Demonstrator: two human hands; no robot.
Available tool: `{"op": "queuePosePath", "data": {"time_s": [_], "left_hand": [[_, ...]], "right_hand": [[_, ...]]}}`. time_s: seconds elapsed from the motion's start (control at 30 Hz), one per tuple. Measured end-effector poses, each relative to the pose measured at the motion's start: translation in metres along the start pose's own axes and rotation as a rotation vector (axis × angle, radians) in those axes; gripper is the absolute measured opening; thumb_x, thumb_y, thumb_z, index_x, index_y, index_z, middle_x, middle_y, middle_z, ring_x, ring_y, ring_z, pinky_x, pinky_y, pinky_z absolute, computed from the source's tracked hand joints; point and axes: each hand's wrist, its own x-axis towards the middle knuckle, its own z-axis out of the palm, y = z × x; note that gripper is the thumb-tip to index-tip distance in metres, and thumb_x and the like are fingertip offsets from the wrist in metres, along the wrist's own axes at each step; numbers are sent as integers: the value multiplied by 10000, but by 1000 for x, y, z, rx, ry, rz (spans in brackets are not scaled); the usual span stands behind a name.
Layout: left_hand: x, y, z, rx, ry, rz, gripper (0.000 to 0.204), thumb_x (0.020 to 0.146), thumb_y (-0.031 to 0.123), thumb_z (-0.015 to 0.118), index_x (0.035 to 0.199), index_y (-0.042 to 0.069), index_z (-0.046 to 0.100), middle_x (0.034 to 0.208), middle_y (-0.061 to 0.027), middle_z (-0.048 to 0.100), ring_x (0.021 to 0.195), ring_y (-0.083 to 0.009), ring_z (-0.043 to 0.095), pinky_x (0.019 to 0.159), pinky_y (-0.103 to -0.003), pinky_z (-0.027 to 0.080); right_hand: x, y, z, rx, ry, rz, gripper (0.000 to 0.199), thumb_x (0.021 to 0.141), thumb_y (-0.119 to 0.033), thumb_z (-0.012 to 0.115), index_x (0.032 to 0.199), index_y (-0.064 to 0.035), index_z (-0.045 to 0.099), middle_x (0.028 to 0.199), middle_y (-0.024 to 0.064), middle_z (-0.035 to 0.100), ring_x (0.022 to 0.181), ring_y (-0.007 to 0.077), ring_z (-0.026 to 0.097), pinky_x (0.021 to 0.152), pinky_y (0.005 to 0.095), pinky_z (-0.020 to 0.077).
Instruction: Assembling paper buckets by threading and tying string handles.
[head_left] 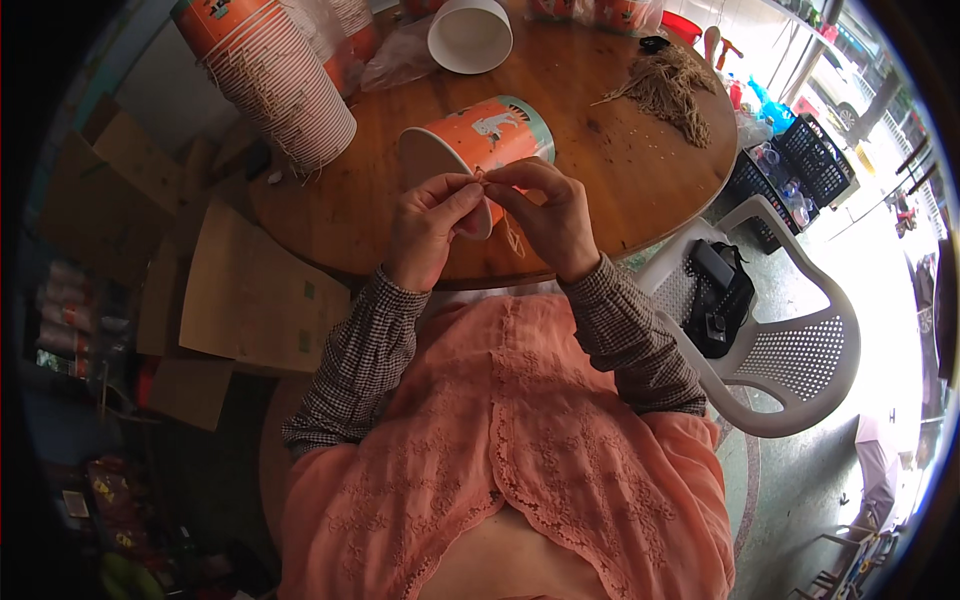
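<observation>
Both hands work at the near edge of the round wooden surface (600, 110). The left hand (432, 225) and the right hand (545, 215) meet fingertip to fingertip, each pressed together in a pinch on a short length of thin brownish string (481, 177). The string sits at the rim of an orange paper cup (480, 140) that lies on its side near that edge, mouth toward the person.

Step in hand, as judged: fitting or knotting the string at the cup rim. The pinch points are touching, which suggests fine threading or tying work. Whether the string already passes through the rim cannot be told.

The next move calls for steady tension on both ends and a firm hold close to the rim, so that the thin paper wall does not crease or tear.

Supply items:
- a tall stack of matching cups (270, 70) at the far left edge;
- a white bowl-shaped cup (470, 35) at the far edge;
- a bundle of cut string pieces (670, 90) near the right edge.

A white plastic chair (790, 360) stands beside the surface at the right.
</observation>
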Motion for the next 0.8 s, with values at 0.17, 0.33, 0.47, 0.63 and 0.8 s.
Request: {"op": "queuePosePath", "data": {"time_s": [0.17,0.33,0.47,0.63,0.8], "left_hand": [[1,-7,-4,139,-8,151,146,920,113,614,988,-14,641,800,3,627,654,-38,541,600,-181,444],[2,-6,0,238,24,274,97,911,91,624,970,17,647,792,6,617,658,-34,542,581,-183,440],[0,-8,3,570,64,541,89,883,51,642,969,30,655,795,-4,620,691,-78,591,596,-214,472],[3,-8,0,845,79,770,118,837,11,659,954,28,661,830,-59,634,733,-140,626,625,-240,488],[5,-5,0,916,85,808,101,825,2,650,923,27,655,839,-75,631,738,-150,628,614,-247,485]], "right_hand": [[-3,-11,5,-385,130,-206,120,748,-75,717,844,-42,653,848,85,634,810,269,599,703,360,494],[-6,-17,7,-417,116,-250,107,750,-64,698,833,-41,633,843,82,617,835,282,581,729,375,484],[-4,-19,6,-380,107,-222,105,762,-65,691,840,-38,625,842,81,615,836,279,582,734,373,481],[-2,-18,5,-362,86,-182,104,767,-68,688,840,-36,621,843,86,616,842,277,586,739,371,482],[1,-21,3,-361,34,-167,110,768,-68,681,852,-37,617,854,89,616,856,281,588,741,370,483]]}}
